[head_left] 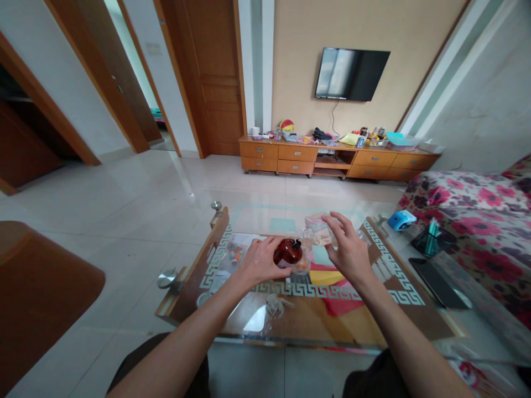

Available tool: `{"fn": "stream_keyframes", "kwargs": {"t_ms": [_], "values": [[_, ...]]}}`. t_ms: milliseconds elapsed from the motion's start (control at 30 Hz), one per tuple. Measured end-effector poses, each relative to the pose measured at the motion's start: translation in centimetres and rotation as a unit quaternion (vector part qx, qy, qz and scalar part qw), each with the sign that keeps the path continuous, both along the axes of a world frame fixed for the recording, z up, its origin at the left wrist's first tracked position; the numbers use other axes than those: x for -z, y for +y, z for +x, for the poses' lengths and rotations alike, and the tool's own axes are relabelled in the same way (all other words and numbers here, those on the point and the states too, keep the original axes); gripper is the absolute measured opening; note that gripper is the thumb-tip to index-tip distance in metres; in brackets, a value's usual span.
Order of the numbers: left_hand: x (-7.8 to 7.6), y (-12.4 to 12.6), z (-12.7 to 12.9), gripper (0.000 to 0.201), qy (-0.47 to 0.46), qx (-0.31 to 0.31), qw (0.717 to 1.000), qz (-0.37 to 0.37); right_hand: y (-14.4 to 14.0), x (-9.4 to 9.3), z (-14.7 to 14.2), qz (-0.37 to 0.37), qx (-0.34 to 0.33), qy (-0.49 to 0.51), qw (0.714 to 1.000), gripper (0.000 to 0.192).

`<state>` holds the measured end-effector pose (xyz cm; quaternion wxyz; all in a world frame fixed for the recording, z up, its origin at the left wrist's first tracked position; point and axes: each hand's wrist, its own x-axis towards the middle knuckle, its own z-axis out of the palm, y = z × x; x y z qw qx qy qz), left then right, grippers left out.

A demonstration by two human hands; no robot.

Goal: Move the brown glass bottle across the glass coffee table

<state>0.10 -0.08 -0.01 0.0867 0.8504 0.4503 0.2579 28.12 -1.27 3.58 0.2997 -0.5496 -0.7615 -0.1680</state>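
Observation:
My left hand (pixel 262 258) is closed around a glossy, rounded reddish-brown bottle (pixel 286 252) with a small black piece at its top right. In my right hand (pixel 347 246) is a clear bottle (pixel 318 229), gripped between thumb and fingers. It lies on its side in the air, neck toward the left, with something pale inside or on its wall. The two bottles are close together above the glass-topped table (pixel 307 323). Whether they touch, I cannot tell. Below my hands are a yellow sheet (pixel 326 277) and a red cloth-like piece (pixel 338 305).
A bag of colourful small pieces (pixel 235 253) lies left on the table. Crumpled clear plastic (pixel 276 305) is near the front. At the right are a blue-and-white object (pixel 401 220), a black holder (pixel 437 243) and a dark flat device (pixel 435 282). A floral sofa (pixel 477 210) stands beyond.

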Motion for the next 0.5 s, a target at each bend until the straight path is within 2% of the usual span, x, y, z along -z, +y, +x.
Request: {"fn": "stream_keyframes", "kwargs": {"t_ms": [300,500], "values": [[-0.30,-0.19,0.17,0.083,0.003,-0.003,1.000,-0.001,-0.08,-0.17,0.02,0.016,0.021,-0.034,0.999,0.084],[-0.06,-0.20,0.07,0.082,-0.003,-0.011,1.000,-0.006,-0.18,-0.35,0.06,0.020,0.006,-0.023,1.000,0.082]]}}
